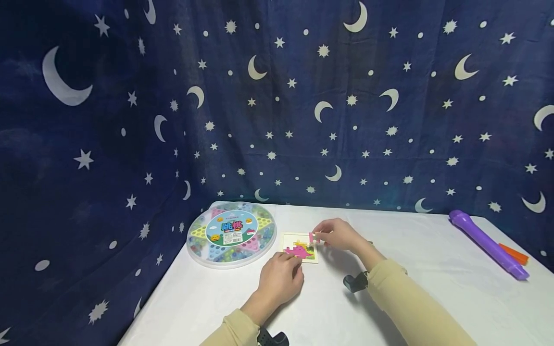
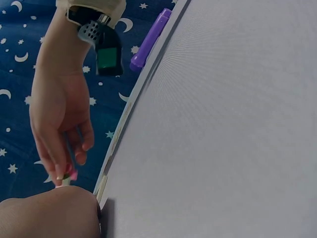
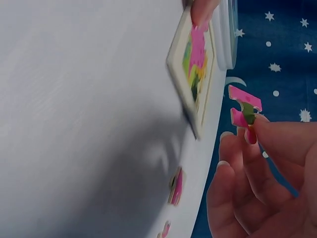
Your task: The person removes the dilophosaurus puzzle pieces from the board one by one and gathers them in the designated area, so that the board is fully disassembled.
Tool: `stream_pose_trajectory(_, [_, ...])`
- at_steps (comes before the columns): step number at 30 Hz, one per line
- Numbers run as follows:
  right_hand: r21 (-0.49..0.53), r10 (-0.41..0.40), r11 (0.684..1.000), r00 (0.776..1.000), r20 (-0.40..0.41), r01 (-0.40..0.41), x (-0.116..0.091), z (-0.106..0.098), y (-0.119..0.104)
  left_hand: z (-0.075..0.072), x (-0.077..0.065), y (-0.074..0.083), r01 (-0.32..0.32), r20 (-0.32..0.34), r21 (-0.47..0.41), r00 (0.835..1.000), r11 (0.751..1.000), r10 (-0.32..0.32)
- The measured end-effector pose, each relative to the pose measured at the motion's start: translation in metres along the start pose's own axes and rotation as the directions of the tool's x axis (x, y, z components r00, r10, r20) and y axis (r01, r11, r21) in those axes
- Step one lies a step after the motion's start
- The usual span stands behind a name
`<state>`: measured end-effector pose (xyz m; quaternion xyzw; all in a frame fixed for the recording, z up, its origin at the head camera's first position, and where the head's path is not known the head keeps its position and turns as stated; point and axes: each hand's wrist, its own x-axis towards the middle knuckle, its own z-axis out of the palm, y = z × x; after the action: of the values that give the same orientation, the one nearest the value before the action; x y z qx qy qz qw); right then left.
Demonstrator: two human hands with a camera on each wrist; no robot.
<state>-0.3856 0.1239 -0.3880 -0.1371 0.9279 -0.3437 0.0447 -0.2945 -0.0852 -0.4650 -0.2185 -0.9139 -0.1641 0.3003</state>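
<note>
A small wooden jigsaw board point(image 1: 315, 260) with a pale frame lies on the white table, part of a pink dinosaur picture set in it. My left hand point(image 1: 281, 278) rests at its near left edge, a fingertip point(image 3: 202, 11) touching the pink part in the right wrist view. Over the board's far right corner, my right hand point(image 1: 339, 234) pinches a pink and green puzzle piece point(image 3: 247, 116) between thumb and fingers. That piece is raised off the board. The left wrist view shows mostly the back of my left hand point(image 2: 49, 213), which hides the board.
Loose puzzle pieces point(image 3: 176, 186) lie on the table right of the board. A round Chinese checkers box point(image 1: 232, 259) stands to the left. Far right are a purple tube-shaped toy point(image 1: 486, 242) and an orange object point(image 1: 514, 253). A starry curtain point(image 1: 294, 105) closes off the back and left.
</note>
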Motion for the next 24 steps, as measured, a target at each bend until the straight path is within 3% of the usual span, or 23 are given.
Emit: stream_pose_trajectory(24, [0.014, 0.028, 1.000, 1.000, -0.005, -0.028, -0.030, 0.000, 0.031, -0.001, -0.002, 0.000, 0.006, -0.021, -0.013, 1.000, 1.000, -0.006])
